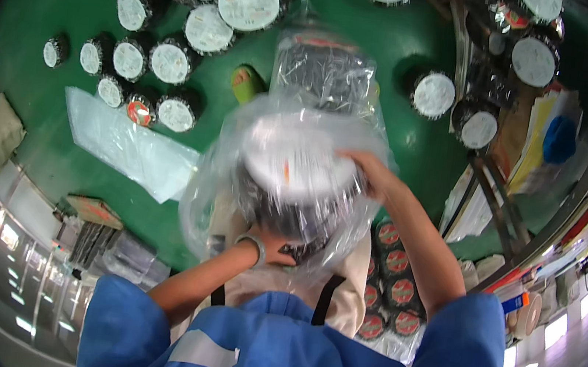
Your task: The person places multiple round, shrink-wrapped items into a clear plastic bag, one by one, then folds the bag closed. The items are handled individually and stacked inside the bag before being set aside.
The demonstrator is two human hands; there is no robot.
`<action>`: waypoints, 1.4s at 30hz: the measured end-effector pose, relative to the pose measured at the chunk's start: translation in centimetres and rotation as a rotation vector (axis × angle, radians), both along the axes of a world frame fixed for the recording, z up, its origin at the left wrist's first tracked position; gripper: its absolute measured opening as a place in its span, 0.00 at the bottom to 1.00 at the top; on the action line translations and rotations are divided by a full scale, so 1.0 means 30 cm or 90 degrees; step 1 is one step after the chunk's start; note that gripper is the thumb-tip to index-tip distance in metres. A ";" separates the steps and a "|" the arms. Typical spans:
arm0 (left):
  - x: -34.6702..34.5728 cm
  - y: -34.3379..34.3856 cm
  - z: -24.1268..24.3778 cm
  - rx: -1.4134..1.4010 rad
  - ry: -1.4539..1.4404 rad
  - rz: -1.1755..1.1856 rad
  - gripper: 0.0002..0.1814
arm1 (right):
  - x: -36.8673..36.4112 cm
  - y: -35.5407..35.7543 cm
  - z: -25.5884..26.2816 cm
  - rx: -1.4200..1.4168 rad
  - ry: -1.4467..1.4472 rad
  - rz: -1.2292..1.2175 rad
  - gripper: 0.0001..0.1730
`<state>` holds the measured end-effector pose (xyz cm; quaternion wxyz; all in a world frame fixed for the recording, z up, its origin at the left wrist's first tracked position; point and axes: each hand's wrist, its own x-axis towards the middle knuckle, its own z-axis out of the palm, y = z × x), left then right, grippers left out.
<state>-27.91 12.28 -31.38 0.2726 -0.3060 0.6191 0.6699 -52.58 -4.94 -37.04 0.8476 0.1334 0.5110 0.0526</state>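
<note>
A large round black bundle with a white disc-shaped top [297, 156] is in front of me, blurred by motion. A clear plastic bag [201, 188] surrounds it loosely. My right hand [370, 174] grips the bundle's right rim, its fingers lying over the white top through or beside the plastic. Low on the near side, my left hand [272, 244] holds the bundle's lower part; some of its fingers are hidden. Just beyond stands another dark bundle wrapped in clear plastic [316, 75].
Several black-wrapped rolls with white round labels [170, 63] stand on the green floor [47, 112]. A flat plastic bag [132, 143] lies left. Red-labelled round items [397, 261] are by my right leg. A metal frame [503, 205] and a blue object [560, 139] are farther right.
</note>
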 end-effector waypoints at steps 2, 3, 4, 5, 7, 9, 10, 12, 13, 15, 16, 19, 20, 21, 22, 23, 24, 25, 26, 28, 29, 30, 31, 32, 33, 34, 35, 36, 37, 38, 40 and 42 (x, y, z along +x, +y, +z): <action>-0.065 -0.193 0.082 0.102 -0.074 -0.059 0.34 | 0.025 0.075 -0.123 0.106 -0.027 0.022 0.29; -0.074 -0.185 0.108 0.173 -0.076 -0.016 0.35 | 0.029 0.147 -0.141 0.048 0.001 0.176 0.31; -0.079 -0.163 0.139 0.240 -0.076 0.024 0.36 | 0.036 0.195 -0.143 -0.014 0.033 0.327 0.33; -0.093 -0.169 0.163 0.307 -0.080 0.070 0.37 | 0.033 0.209 -0.147 0.028 0.004 0.294 0.35; -0.091 -0.277 0.225 0.019 0.229 0.194 0.40 | 0.007 0.239 -0.146 0.113 -0.048 0.217 0.38; -0.091 -0.433 0.198 -0.156 0.230 0.232 0.46 | 0.021 0.256 -0.141 0.052 -0.047 0.216 0.39; -0.088 -0.501 0.141 -0.185 0.074 0.205 0.49 | 0.026 0.261 -0.136 0.020 -0.042 0.215 0.40; -0.053 -0.454 0.056 -0.090 -0.052 -0.019 0.54 | 0.035 0.409 -0.205 -0.471 0.017 0.447 0.33; -0.039 -0.428 0.041 -0.061 -0.054 -0.005 0.58 | -0.019 0.268 -0.141 -0.557 -0.129 0.310 0.29; -0.040 -0.443 0.033 -0.060 -0.047 0.004 0.56 | -0.159 0.087 -0.106 -0.567 -0.198 0.105 0.26; -0.041 -0.444 0.032 -0.061 -0.047 0.009 0.55 | -0.277 0.049 -0.193 -0.498 -0.135 0.051 0.26; -0.035 -0.453 0.020 -0.063 -0.036 0.002 0.54 | -0.559 -0.085 -0.557 -0.503 0.396 0.263 0.32; -0.052 -0.490 0.017 -0.047 -0.030 -0.011 0.54 | -0.680 -0.048 -0.761 -0.463 0.554 0.567 0.42; -0.072 -0.535 -0.003 0.004 -0.034 -0.023 0.53 | -0.845 0.071 -1.000 -0.556 0.758 0.635 0.51; -0.062 -0.540 -0.012 0.114 -0.084 -0.001 0.53 | -0.971 0.074 -1.115 -0.637 0.847 0.645 0.58; -0.057 -0.527 -0.008 0.142 -0.116 0.015 0.54 | -0.965 -0.003 -1.147 -0.664 0.860 0.735 0.59; -0.061 -0.536 -0.017 0.169 -0.127 0.011 0.54 | -1.037 -0.003 -1.203 -0.767 0.897 0.802 0.62; -0.057 -0.524 -0.018 0.168 -0.129 0.023 0.54 | -1.002 -0.046 -1.226 -0.664 0.792 0.810 0.66; -0.051 -0.509 -0.013 0.168 -0.130 0.039 0.54 | -0.951 -0.105 -1.226 -0.563 0.686 0.818 0.70; -0.058 -0.502 -0.004 0.150 -0.114 0.055 0.54 | -0.893 -0.113 -1.218 -0.407 0.496 0.727 0.79; -0.071 -0.519 -0.014 0.125 -0.092 0.047 0.54 | -0.931 -0.022 -1.236 -0.398 0.388 0.520 0.84; -0.089 -0.538 -0.019 0.096 -0.073 0.042 0.54 | -0.929 0.073 -1.247 -0.397 0.345 0.511 0.84; -0.097 -0.532 -0.001 0.089 -0.090 0.048 0.52 | -0.838 0.053 -1.186 -0.401 0.375 0.570 0.75; -0.110 -0.541 0.012 0.080 -0.096 0.047 0.51 | -0.793 0.063 -1.125 -0.379 0.395 0.564 0.71; -0.118 -0.552 0.021 0.065 -0.102 0.045 0.50 | -0.735 0.064 -1.056 -0.367 0.445 0.624 0.68; -0.119 -0.553 0.029 0.026 -0.109 0.039 0.49 | -0.655 0.044 -0.954 -0.362 0.500 0.696 0.64; -0.121 -0.548 0.041 -0.012 -0.115 0.028 0.48 | -0.624 0.071 -0.882 -0.437 0.536 0.694 0.59; -0.125 -0.537 0.056 -0.046 -0.124 0.016 0.48 | -0.599 0.106 -0.826 -0.511 0.567 0.688 0.54; -0.122 -0.513 0.071 -0.075 -0.113 0.042 0.46 | -0.611 0.136 -0.773 -0.607 0.567 0.552 0.49; -0.113 -0.487 0.082 -0.104 -0.105 0.068 0.45 | -0.632 0.165 -0.719 -0.693 0.555 0.409 0.44; -0.120 -0.454 0.120 -0.156 -0.132 0.064 0.41 | -0.628 0.087 -0.473 -0.636 0.531 0.068 0.36; -0.108 -0.412 0.130 -0.172 -0.130 0.105 0.40 | -0.662 0.005 -0.210 -0.428 0.421 -0.173 0.36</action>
